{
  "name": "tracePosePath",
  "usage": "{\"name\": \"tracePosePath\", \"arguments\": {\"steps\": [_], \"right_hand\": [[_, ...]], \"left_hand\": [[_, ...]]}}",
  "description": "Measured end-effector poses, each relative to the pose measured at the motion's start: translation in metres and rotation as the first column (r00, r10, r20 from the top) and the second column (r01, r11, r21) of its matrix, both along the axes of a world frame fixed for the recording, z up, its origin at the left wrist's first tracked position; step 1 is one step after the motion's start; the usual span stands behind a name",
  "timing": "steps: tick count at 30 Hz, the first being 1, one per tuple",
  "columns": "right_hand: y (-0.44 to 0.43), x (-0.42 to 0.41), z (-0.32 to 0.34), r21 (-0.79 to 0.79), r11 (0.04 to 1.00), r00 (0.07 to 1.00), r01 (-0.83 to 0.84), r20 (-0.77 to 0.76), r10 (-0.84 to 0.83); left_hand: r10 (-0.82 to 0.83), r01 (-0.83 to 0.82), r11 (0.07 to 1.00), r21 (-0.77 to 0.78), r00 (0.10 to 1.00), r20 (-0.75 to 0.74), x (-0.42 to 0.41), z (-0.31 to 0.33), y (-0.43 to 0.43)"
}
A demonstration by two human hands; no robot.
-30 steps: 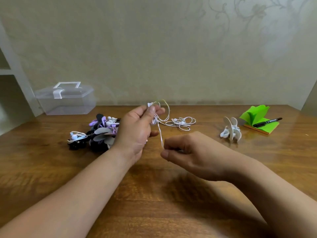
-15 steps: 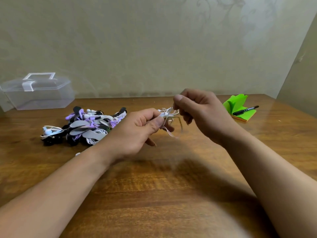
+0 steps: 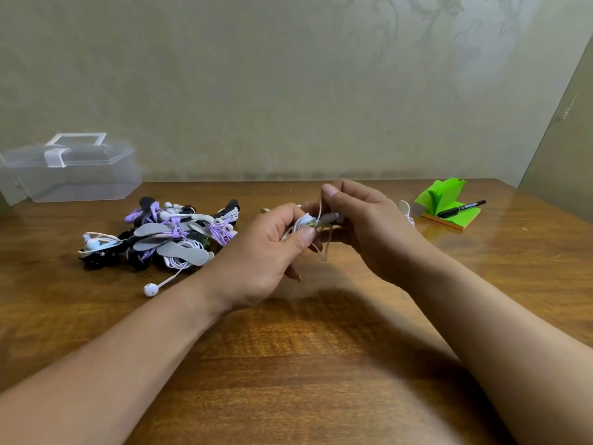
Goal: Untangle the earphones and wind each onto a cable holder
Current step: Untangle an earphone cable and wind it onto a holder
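Observation:
My left hand (image 3: 269, 252) grips a small cable holder (image 3: 324, 220) with white earphone cord (image 3: 303, 221) wound on it, above the middle of the wooden table (image 3: 288, 364). My right hand (image 3: 362, 220) pinches a strand of that white cord between thumb and forefinger, right above the holder. A loop of cord hangs below the two hands. A heap of wound earphones (image 3: 173, 236) in white, purple and black on grey holders lies to the left. One white earbud (image 3: 150, 289) trails out of the heap toward me.
A clear plastic box (image 3: 70, 171) with a lid handle stands at the back left against the wall. A green sticky-note pad (image 3: 449, 203) with a black marker (image 3: 462, 208) on it lies at the back right. A bit of white cord (image 3: 409, 213) shows behind my right hand.
My right hand rose from low near the table to above the holder, carrying the cord around it. The view swung right, so the heap and box sit further left.

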State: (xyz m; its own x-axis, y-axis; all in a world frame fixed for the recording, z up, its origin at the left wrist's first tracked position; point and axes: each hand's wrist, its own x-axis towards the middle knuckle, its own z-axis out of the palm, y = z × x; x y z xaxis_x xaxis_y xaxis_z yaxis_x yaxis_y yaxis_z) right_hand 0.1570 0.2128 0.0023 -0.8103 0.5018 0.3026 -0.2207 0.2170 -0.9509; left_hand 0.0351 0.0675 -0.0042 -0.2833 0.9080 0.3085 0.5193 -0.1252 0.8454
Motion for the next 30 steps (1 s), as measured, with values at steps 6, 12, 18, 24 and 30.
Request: {"name": "tracePosePath", "arguments": {"steps": [6,12,18,24,30], "right_hand": [[-0.012,-0.012,-0.009,0.189,0.965,0.982,0.180,-0.090,-0.166],[-0.012,-0.007,-0.006,0.141,0.971,0.974,0.193,-0.151,-0.172],[-0.009,-0.008,-0.008,0.008,0.991,0.985,0.130,-0.119,-0.128],[-0.004,-0.001,0.000,0.081,0.986,0.980,0.147,-0.144,-0.135],[-0.011,0.009,0.008,0.375,0.903,0.973,0.208,-0.170,-0.153]], "left_hand": [[-0.083,0.075,0.996,0.054,0.984,0.160,0.011,-0.002,0.006],[-0.157,0.144,0.987,0.066,0.954,0.256,0.012,0.002,0.003],[-0.281,0.262,0.959,0.108,0.835,0.473,0.008,0.002,0.002],[-0.210,0.236,0.972,0.002,0.862,0.462,-0.003,0.002,0.000],[-0.091,0.098,0.995,0.007,0.888,0.451,-0.015,0.001,0.003]]}}
